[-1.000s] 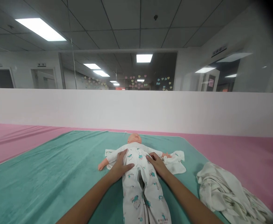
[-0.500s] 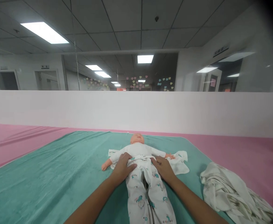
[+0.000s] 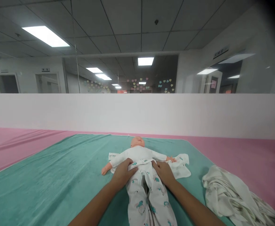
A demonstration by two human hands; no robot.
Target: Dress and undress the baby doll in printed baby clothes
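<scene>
A baby doll in a white long-sleeved top lies on its back, head away from me and arms spread. White trousers with a teal animal print cover its legs, the waistband up at the belly. My left hand is closed on the left side of the waistband, thumb lying over the front. On the opposite side, my right hand grips the waistband near the hip; some of its fingers are hidden. Under the doll's arms a white printed garment is spread out.
A crumpled pile of white cloth lies to the right. The teal sheet under the doll is laid over a pink cover. A low white wall stands behind, with glass above it.
Both hands have shifted very slightly toward me along the waistband, still holding it. The whole view has tilted a little; the doll stays in place.
</scene>
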